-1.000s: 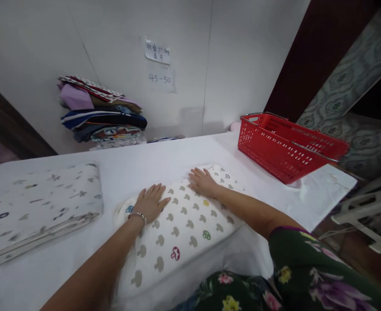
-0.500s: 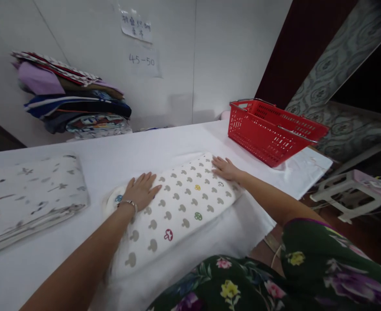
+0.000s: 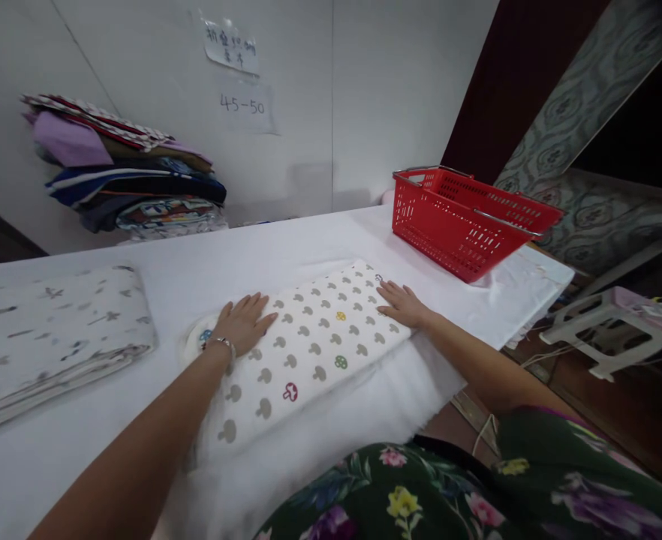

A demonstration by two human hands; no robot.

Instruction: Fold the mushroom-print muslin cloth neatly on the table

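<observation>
A folded white cloth (image 3: 308,352) printed with grey mushrooms, plus a few coloured ones, lies in front of me on the table. My left hand (image 3: 242,325) rests flat near its left end, fingers spread, a bracelet at the wrist. Flat on the right end lies my right hand (image 3: 403,304), fingers stretched out. Neither hand grips anything. Some thin white material (image 3: 331,427) shows along the cloth's near edge; whether it belongs to the cloth I cannot tell.
Another folded white cloth (image 3: 55,330) with small grey prints lies at left. Folded fabrics (image 3: 133,169) are piled at the back left. A red basket (image 3: 455,229) stands back right on the white-covered table (image 3: 263,247). A white stool (image 3: 595,319) is beyond the right edge.
My right hand has slid a little toward me along the cloth's right end. My left hand stays flat near the left end. The view has shifted slightly.
</observation>
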